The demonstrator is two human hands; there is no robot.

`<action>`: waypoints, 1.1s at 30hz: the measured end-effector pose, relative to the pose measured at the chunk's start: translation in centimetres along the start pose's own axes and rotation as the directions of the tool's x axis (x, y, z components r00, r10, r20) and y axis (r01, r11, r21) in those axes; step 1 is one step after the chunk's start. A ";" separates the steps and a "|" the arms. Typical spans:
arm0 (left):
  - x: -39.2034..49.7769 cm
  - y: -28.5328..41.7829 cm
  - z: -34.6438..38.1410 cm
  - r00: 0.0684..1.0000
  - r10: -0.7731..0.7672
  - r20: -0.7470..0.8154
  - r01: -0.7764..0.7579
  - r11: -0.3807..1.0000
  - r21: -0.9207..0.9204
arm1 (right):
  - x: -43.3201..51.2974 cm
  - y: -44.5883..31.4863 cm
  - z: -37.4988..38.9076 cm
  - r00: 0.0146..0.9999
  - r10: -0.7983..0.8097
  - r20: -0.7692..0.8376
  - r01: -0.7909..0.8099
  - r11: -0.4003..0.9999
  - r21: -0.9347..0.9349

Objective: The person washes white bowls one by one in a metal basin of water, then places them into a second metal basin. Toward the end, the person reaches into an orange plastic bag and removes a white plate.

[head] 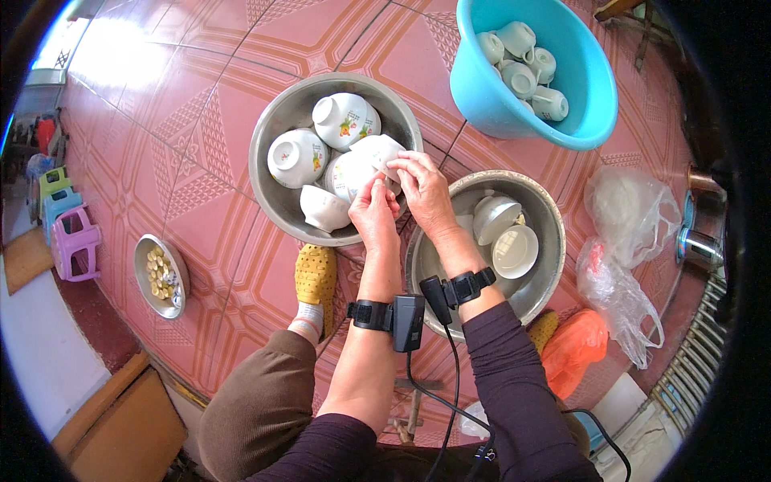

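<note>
My left hand (374, 208) and my right hand (421, 184) meet over the right rim of a steel basin (263, 199). The right fingers touch the edge of a white bowl (382, 150); whether they grip it is unclear. The left thumb and fingertips are pinched together beside it, and what lies between them cannot be made out. Several white bowls with printed figures lie in this basin, among them an overturned bowl (298, 158) and a bowl on its side (325, 208). To the right, a second metal basin (554, 241) holds water, a tilted bowl (495, 220) and a bowl (515, 252).
A blue plastic tub (488, 114) with several white cups (517, 39) stands at the upper right. Plastic bags (623, 289) lie on the right. A small bowl (185, 271) of round yellowish pieces sits left, near plastic stools (78, 241). My yellow clog (316, 274) is below the steel basin.
</note>
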State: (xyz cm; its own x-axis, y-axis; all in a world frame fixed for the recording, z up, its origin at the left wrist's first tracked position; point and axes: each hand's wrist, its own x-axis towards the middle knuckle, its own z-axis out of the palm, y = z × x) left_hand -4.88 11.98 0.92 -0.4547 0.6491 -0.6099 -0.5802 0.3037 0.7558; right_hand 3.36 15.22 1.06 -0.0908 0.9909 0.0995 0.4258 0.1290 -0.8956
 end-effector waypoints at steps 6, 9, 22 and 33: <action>0.1 0.2 -0.1 1.000 -0.005 0.006 0.005 1.000 0.013 | -1.9 0.2 -2.3 0.999 0.028 -0.043 -0.027 0.999 0.021; -0.6 0.4 -0.6 1.000 0.004 -0.019 -0.002 0.995 0.096 | -6.6 0.8 -5.7 0.943 0.104 -0.316 -0.098 0.995 0.035; -6.6 -7.0 3.2 0.866 -0.013 0.500 -0.300 0.786 0.541 | -20.2 8.3 -5.6 0.946 0.316 0.067 -0.181 0.691 -0.700; -4.4 -13.5 4.2 0.778 -0.127 0.616 -0.390 0.670 0.631 | -22.4 9.5 -11.8 0.743 0.628 -0.234 -0.666 0.655 -0.357</action>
State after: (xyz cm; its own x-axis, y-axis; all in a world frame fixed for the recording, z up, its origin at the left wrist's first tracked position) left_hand 7.76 7.98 -5.61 0.1362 0.8955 -0.4237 0.2152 0.3907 0.8950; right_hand 20.09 -5.26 -4.58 0.4106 0.8258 -0.3866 0.6610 -0.5616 -0.4976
